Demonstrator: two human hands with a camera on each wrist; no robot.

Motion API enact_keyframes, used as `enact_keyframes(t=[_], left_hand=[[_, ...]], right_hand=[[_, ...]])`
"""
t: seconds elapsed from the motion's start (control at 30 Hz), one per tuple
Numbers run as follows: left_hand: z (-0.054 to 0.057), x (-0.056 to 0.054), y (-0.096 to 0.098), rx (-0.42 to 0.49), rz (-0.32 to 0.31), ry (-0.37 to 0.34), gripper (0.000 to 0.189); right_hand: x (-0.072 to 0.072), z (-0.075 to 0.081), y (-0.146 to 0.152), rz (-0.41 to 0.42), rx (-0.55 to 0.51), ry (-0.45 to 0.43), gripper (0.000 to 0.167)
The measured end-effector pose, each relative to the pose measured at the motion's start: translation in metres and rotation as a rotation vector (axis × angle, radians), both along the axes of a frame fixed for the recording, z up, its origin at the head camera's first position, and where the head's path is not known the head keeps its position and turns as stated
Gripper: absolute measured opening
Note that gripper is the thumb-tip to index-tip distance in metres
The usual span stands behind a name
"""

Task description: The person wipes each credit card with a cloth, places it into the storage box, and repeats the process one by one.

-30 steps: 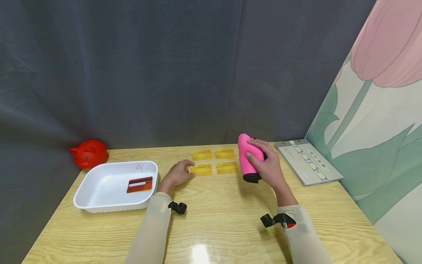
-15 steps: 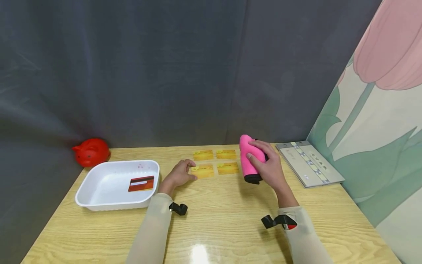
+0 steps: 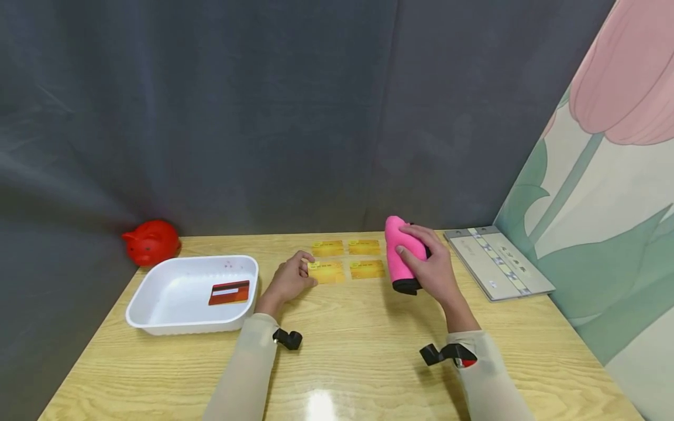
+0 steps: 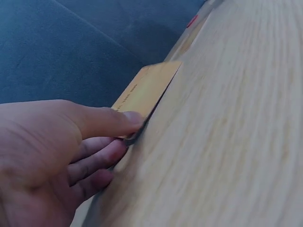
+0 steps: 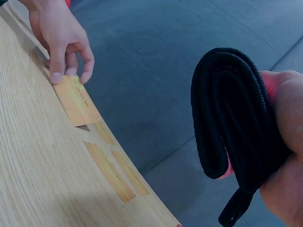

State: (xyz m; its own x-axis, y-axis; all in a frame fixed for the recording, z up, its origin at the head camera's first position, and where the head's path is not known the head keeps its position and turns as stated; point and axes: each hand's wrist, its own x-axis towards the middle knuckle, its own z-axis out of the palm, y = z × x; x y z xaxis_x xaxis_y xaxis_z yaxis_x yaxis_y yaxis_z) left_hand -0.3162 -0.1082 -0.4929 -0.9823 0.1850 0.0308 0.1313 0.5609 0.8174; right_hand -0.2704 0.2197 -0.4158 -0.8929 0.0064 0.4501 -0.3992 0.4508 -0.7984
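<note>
At the back of the table, my left hand [image 3: 288, 279] pinches a yellow plastic card [image 3: 327, 273] by its left end. In the left wrist view the thumb lies on top of the card [image 4: 150, 87], with a dark gap showing below its edge. The right wrist view shows the same card tilted up, a shadow beneath it. My right hand [image 3: 433, 264] grips a folded pink towel [image 3: 398, 251], held upright above the table. Its black trim [image 5: 220, 118] and a small hanging loop [image 5: 235, 208] face the right wrist camera.
More yellow cards [image 3: 367, 269] lie flat beside and behind the pinched one. A white plastic tray [image 3: 174, 298] with a red-orange card [image 3: 229, 292] inside stands left of my left hand. Behind it sits a red piggy bank [image 3: 151, 242]. A flat grey pad [image 3: 497, 263] lies at the right.
The card in my left hand has tilted up from lying flat on the table. My right hand keeps its grip on the towel, and the head view has shifted slightly.
</note>
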Motion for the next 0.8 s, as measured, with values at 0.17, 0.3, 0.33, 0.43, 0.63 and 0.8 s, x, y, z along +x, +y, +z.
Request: enact_keyframes(t=[0.17,0.3,0.33,0.43,0.63,0.8], left_hand=[[0.003,0.0,0.002,0.13,0.035,0.032,0.049],[0.013,0.004,0.007,0.312,0.055,0.01,0.04],[0.017,0.006,0.008,0.358,0.063,-0.003,0.038],[0.03,0.013,0.012,0.465,0.074,-0.04,0.035],[0.046,0.029,0.009,0.466,0.053,-0.05,0.036],[0.054,0.044,0.004,0.397,0.065,0.007,0.032]], right_hand=[[0.001,-0.001,0.003,-0.011,0.004,-0.003,0.042],[0.001,-0.001,0.004,-0.005,-0.002,-0.006,0.042],[0.001,0.0,0.003,-0.003,-0.004,-0.008,0.042],[0.001,0.001,0.003,-0.001,-0.009,-0.009,0.042],[0.004,0.004,0.001,0.0,-0.023,0.008,0.041],[0.005,0.005,-0.004,0.03,-0.02,0.02,0.041]])
